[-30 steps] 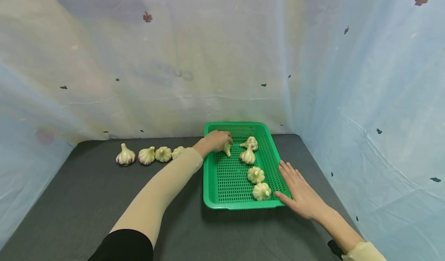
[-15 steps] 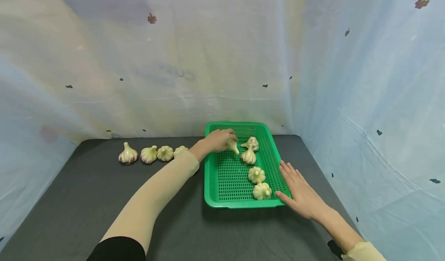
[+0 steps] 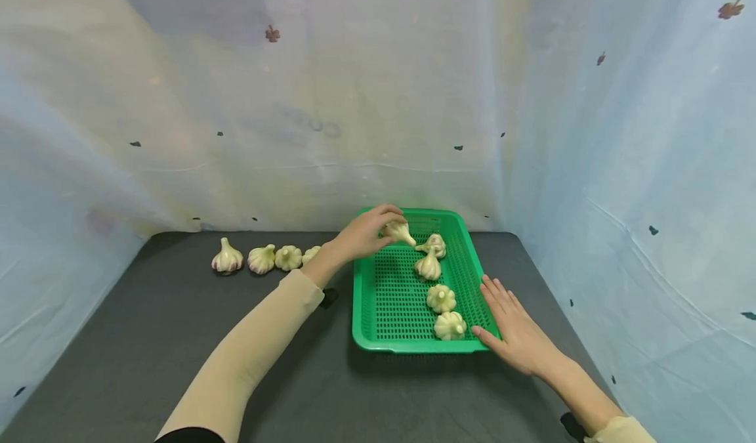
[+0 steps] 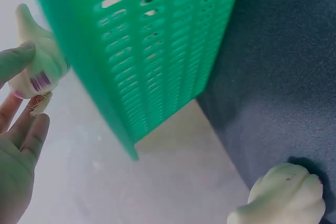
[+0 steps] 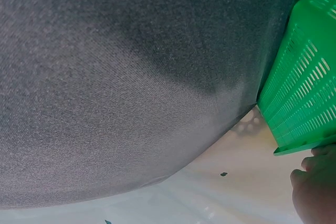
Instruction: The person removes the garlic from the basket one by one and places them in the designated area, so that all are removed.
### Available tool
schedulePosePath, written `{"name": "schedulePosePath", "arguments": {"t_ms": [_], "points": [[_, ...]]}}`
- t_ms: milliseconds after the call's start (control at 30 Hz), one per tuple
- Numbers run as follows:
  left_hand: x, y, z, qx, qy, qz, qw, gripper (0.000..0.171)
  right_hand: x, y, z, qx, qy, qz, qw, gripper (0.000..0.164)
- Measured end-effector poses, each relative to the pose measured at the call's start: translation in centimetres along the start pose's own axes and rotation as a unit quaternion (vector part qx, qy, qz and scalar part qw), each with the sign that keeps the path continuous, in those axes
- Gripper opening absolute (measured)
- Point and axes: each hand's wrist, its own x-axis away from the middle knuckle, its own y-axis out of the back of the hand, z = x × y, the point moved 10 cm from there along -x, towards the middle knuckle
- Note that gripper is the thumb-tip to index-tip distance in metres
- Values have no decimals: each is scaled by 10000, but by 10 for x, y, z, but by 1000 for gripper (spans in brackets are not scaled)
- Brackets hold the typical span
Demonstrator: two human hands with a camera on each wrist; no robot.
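Note:
My left hand pinches a garlic bulb over the far left part of a green perforated basket. In the left wrist view the thumb and fingers grip this bulb, which has purple streaks and a tuft of roots. Inside the basket, along its right half, lie several more bulbs: a pair touching near the back and a pair near the front. With fingers straight, my right hand rests on the basket's right rim near the front corner.
Left of the basket, a row of garlic bulbs lies near the back of the dark table; my left forearm partly covers the one nearest the basket. A pale patterned sheet hangs behind, and another stretch stands along the right.
My left hand has lifted the garlic bulb up from the basket's floor. My right hand keeps its place on the rim. The head view has turned slightly left.

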Motion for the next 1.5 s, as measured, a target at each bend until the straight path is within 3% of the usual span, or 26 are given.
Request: {"name": "schedulePosePath", "arguments": {"t_ms": [267,567,967,1200,1500], "points": [[26,33,-5,274,-37,-716,9971,48,0,-1,-1,-8,16,1,10000,82],[64,72,-14,321,-286,-1232,9915,47,1,-1,-1,-8,-31,21,10000,83],[130,111,3,51,-156,-1597,9870,49,1,2,0,-19,41,-42,10000,82],[176,135,19,-221,125,-1930,9809,50,2,0,-1,-87,11,27,10000,83],[242,153,59,-466,1058,-1986,9732,55,1,-2,-2,6,27,41,10000,83]]}}
